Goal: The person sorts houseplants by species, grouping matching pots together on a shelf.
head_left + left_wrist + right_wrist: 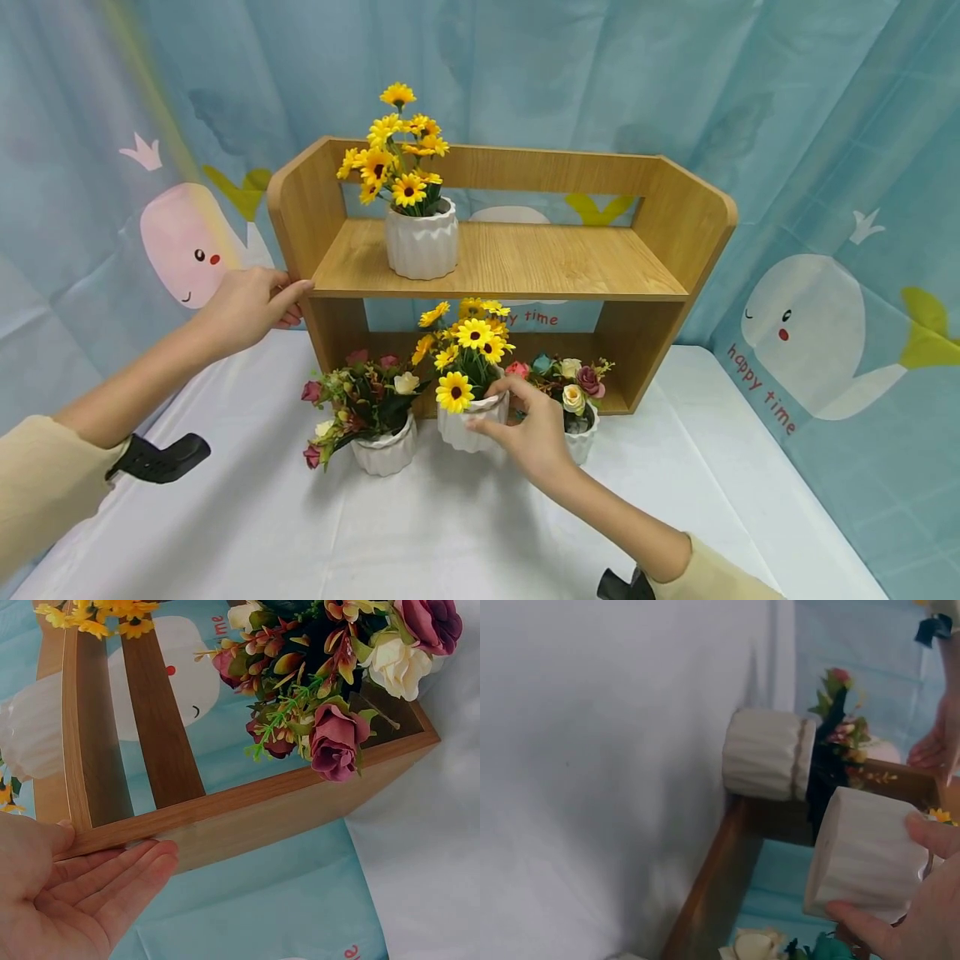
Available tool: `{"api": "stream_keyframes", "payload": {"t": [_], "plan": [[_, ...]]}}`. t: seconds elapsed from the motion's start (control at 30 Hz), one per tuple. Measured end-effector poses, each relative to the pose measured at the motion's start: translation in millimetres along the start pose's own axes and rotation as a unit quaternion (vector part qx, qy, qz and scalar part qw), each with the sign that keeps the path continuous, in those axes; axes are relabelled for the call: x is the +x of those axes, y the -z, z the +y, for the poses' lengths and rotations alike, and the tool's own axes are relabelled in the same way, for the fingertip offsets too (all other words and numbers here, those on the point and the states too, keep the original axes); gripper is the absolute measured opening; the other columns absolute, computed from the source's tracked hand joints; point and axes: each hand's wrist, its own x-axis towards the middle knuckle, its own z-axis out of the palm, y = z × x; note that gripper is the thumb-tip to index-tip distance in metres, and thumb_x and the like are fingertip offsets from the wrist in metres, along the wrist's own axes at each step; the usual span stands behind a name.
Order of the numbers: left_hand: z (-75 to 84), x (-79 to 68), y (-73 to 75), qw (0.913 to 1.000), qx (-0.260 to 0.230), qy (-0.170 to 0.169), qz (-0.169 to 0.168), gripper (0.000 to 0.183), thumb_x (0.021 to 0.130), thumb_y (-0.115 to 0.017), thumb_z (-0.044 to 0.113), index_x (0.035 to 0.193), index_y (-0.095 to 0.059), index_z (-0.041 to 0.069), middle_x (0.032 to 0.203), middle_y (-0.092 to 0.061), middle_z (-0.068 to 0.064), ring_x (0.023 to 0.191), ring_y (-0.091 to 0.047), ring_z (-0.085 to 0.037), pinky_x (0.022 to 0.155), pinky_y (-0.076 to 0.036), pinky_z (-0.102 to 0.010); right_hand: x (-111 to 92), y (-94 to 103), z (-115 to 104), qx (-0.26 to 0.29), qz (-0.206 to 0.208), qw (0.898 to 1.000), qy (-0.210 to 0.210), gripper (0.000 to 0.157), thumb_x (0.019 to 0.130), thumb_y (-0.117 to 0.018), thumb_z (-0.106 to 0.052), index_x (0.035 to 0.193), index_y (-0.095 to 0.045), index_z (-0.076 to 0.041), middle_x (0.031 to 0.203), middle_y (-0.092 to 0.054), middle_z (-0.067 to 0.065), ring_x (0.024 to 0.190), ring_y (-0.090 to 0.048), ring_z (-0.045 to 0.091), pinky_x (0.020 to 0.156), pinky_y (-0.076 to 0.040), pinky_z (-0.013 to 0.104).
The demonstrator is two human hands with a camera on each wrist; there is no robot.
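My right hand [536, 433] pinches the rim of a white ribbed flowerpot [465, 427] with yellow sunflowers [474, 335] between thumb and fingers. The pot hangs above the white tablecloth, in front of the lower tier, its underside tilted into sight in the right wrist view. At the left side of a two-tier wooden shelf [525, 258], my left hand [251, 307] holds the panel. Its thumb lies on the front edge, and its fingers [127, 889] stretch along the outer face. Another sunflower pot [422, 243] stands upright on the upper tier, toward the left.
On the table [420, 550], a pot of mauve and cream roses [384, 450] stands left of the held pot. A pot of mixed roses [583, 437] stands to its right, partly behind my right hand. A blue printed curtain [525, 75] hangs behind the shelf.
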Motion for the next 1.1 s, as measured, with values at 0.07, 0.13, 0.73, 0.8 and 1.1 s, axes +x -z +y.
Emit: {"api": "stream_keyframes", "payload": {"t": [0.07, 0.13, 0.73, 0.8, 1.1], "plan": [[0.0, 0.0, -0.3, 1.0000, 0.001, 0.000, 0.000, 0.045, 0.106, -0.050, 0.029, 0.083, -0.069, -0.005, 0.066, -0.069, -0.006, 0.062, -0.068, -0.021, 0.058, -0.051, -0.027, 1, 2.4, -2, -0.001, 0.001, 1.000, 0.006, 0.033, 0.069, -0.092, -0.012, 0.091, -0.068, -0.016, 0.088, -0.069, -0.002, 0.066, -0.053, 0.020, 0.054, -0.045, 0.021], [0.1, 0.4, -0.6, 1.0000, 0.000, 0.000, 0.001, 0.045, 0.106, -0.050, 0.029, 0.083, -0.069, -0.005, 0.066, -0.069, -0.007, 0.062, -0.068, -0.021, 0.058, -0.051, -0.027, 3, 4.9, -4, 0.000, 0.001, 1.000, 0.013, 0.032, 0.070, -0.092, -0.012, 0.091, -0.068, -0.016, 0.089, -0.068, -0.001, 0.067, -0.055, 0.023, 0.054, -0.046, 0.021], [0.4, 0.3, -0.6, 1.0000, -0.004, 0.003, -0.003, 0.045, 0.106, -0.050, 0.029, 0.088, -0.068, -0.007, 0.068, -0.069, -0.007, 0.062, -0.067, -0.019, 0.057, -0.052, -0.025, 9, 32.1, -32, 0.006, -0.020, 1.000, 0.003, 0.029, 0.072, -0.090, -0.011, 0.090, -0.068, -0.017, 0.106, -0.071, 0.003, 0.101, -0.069, 0.025, 0.063, -0.058, 0.029], [0.1, 0.5, -0.6, 1.0000, -0.005, 0.001, -0.003, 0.045, 0.106, -0.050, 0.030, 0.088, -0.069, -0.007, 0.068, -0.070, -0.008, 0.062, -0.067, -0.020, 0.057, -0.052, -0.025, 10, 35.0, -34, 0.003, -0.023, 1.000, 0.008, 0.029, 0.073, -0.090, -0.011, 0.091, -0.068, -0.017, 0.104, -0.071, 0.003, 0.093, -0.069, 0.023, 0.061, -0.057, 0.026], [-0.2, 1.3, -0.9, 1.0000, -0.007, 0.003, -0.006, 0.045, 0.106, -0.050, 0.029, 0.090, -0.069, -0.008, 0.070, -0.070, -0.009, 0.062, -0.067, -0.021, 0.056, -0.053, -0.023, 17, 48.2, -44, -0.002, -0.033, 0.999, 0.012, 0.032, 0.073, -0.090, -0.011, 0.097, -0.068, -0.013, 0.112, -0.067, 0.006, 0.076, -0.067, 0.019, 0.055, -0.048, 0.022]]}}
